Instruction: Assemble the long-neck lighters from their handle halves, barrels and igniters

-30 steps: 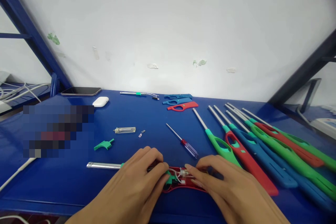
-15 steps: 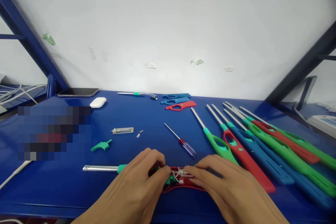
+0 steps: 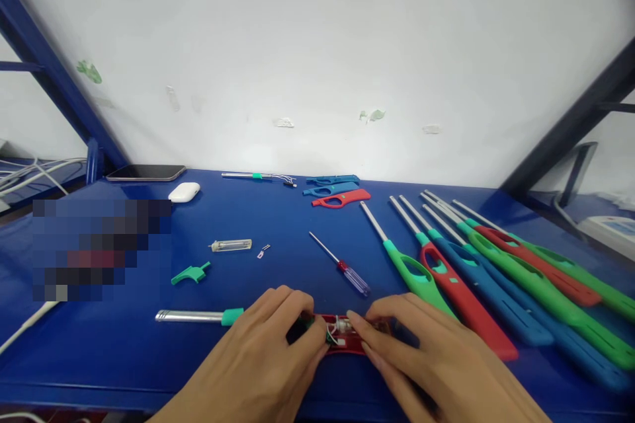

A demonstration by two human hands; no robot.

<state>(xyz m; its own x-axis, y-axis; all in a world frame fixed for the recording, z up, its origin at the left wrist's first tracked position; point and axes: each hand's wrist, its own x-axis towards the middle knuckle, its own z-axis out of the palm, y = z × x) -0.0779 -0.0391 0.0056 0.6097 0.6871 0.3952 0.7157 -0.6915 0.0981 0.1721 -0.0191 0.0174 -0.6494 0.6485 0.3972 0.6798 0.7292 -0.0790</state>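
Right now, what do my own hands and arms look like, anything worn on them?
Your left hand and right hand are bare, five-fingered and ungloved. No sleeve, watch, bracelet, cable or marking shows on what's in view. I see no rings, though some fingers are partly hidden.

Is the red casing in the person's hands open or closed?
Open: the red casing has white wires and a clear part exposed inside.
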